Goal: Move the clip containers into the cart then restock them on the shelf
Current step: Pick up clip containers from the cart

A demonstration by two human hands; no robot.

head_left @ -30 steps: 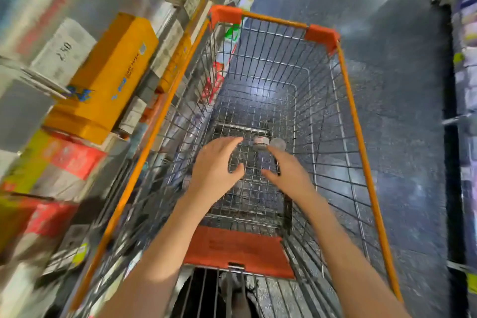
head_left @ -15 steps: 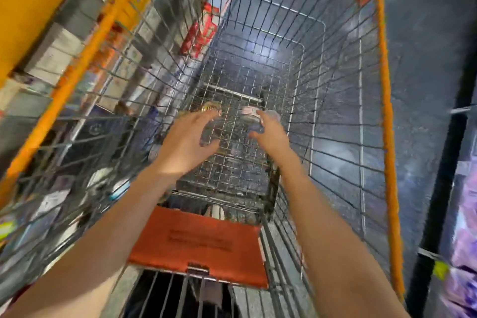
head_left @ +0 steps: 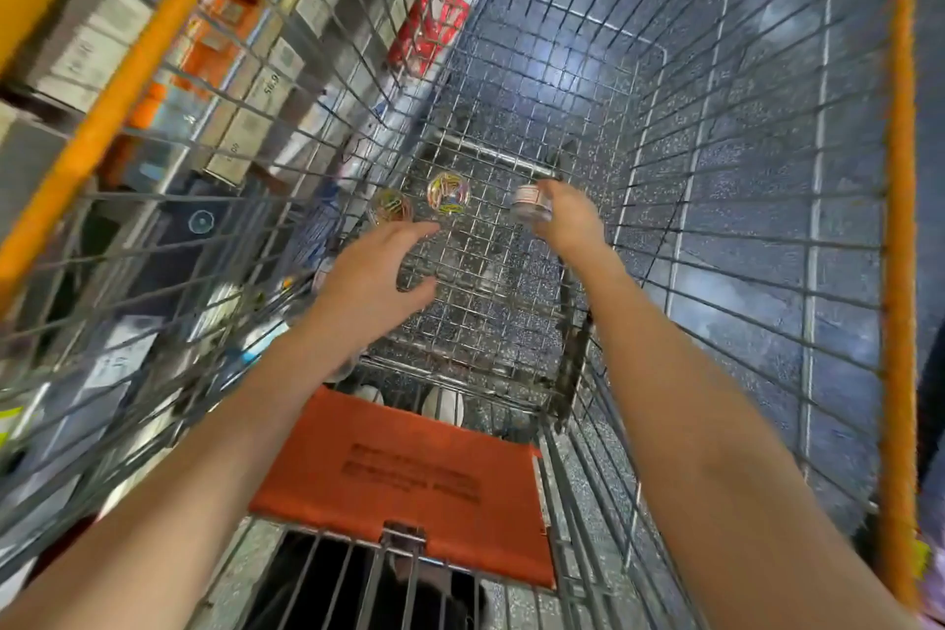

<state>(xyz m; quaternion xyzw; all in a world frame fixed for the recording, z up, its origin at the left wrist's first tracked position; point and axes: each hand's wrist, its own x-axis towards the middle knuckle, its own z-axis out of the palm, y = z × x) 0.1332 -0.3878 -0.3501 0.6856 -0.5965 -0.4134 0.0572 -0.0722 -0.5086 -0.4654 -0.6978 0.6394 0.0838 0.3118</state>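
Note:
Both my arms reach down into a wire shopping cart with an orange rim. Two round clear clip containers, one and another to its left, lie on the cart's mesh floor, full of coloured clips. My left hand hovers just below them with fingers spread and holds nothing. My right hand grips a third clear container with a red-and-white label, low over the cart floor at the right of the other two.
An orange child-seat flap lies at the cart's near end. Shelves with boxes and stationery run close along the cart's left side. Dark speckled floor shows beyond the right rim.
Both hands have gone deeper into the cart. My left hand has let go of its containers, which now lie on the mesh floor. The right hand still holds its container.

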